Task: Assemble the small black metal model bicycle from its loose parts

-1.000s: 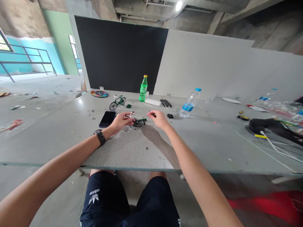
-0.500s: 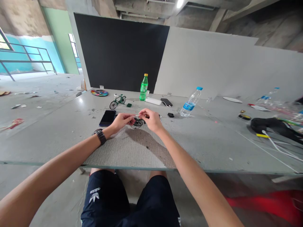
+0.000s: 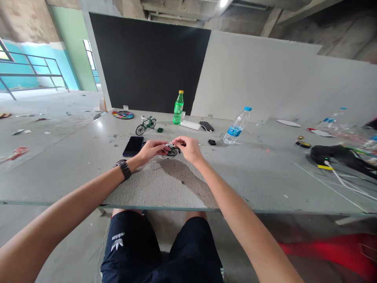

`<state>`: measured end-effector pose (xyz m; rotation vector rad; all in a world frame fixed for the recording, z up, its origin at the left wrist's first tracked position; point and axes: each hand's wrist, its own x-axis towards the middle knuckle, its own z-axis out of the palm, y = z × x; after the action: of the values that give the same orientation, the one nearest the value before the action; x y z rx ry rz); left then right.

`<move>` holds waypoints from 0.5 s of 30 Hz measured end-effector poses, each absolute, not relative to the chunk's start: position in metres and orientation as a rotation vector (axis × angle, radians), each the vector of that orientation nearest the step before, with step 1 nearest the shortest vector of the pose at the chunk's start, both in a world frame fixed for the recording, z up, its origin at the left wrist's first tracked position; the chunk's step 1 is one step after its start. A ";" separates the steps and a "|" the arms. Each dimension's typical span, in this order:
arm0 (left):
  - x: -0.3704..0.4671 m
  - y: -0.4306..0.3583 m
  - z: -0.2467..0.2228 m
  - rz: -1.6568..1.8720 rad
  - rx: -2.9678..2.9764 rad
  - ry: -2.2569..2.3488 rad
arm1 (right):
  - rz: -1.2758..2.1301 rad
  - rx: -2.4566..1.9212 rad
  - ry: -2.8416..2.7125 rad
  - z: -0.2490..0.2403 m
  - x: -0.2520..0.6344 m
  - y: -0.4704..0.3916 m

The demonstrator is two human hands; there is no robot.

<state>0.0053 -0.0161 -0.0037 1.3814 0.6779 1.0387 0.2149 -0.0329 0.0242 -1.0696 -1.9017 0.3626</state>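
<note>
Between my hands, just above the table, is a small model bicycle [image 3: 172, 151] with a black spoked wheel and a silvery part near the top. My left hand [image 3: 153, 150] pinches it from the left side. From the right, my right hand [image 3: 188, 147] grips it at the top with the fingertips together. Much of the bicycle is hidden by my fingers. A second model bicycle [image 3: 145, 125], green with black wheels and silver handlebars, stands upright farther back on the left. Beside it lies a small green piece [image 3: 160, 129].
A dark phone [image 3: 133, 146] lies by my left hand. Behind stand a green bottle [image 3: 178, 108] and a clear water bottle [image 3: 237, 126]. A white power bank [image 3: 190, 125], black phone [image 3: 207, 126], small black item [image 3: 211, 142] and colourful palette [image 3: 123, 114] lie about. Cables [image 3: 344, 179] are at right.
Both hands stay around the model bicycle with only slight finger movement. The whole view has shifted a little; nothing on the table has visibly moved.
</note>
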 end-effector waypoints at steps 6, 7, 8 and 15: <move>0.005 -0.016 -0.003 1.044 1.410 0.655 | 0.262 -1.047 -1.933 0.024 0.213 -0.034; 0.005 -0.016 -0.003 1.048 1.411 0.649 | 0.271 -1.044 -1.938 0.024 0.213 -0.034; 0.004 -0.016 -0.003 1.049 1.409 0.643 | 0.278 -1.042 -1.940 0.025 0.213 -0.035; 0.004 -0.015 -0.004 1.027 1.405 0.605 | 0.322 -1.030 -1.924 0.024 0.213 -0.035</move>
<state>0.0038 -0.0154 -0.0040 1.4047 0.6052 1.0271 0.2135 -0.0347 0.0235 -1.0304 -1.9242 0.3218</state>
